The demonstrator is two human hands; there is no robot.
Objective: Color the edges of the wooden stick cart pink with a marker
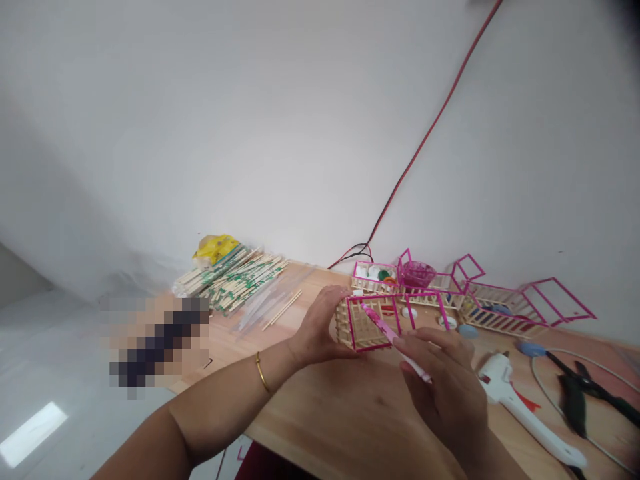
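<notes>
A small box of pale wooden sticks with pink edges (pixel 367 325) stands on the wooden table (pixel 350 413). My left hand (pixel 317 328) curls around the box's left side and grips it. My right hand (pixel 443 380) is closed on a pink and white pen-like tool (pixel 387 333), whose tip points at the box's front face. A thin gold bangle sits on my left wrist.
More pink-framed stick boxes (pixel 480 300) line the wall behind, with a pink bowl (pixel 417 273). Bundles of wrapped chopsticks (pixel 235 277) lie at the left. A white glue gun (pixel 520 407) and black pliers (pixel 575 393) rest at the right. A red cable (pixel 425 140) runs up the wall.
</notes>
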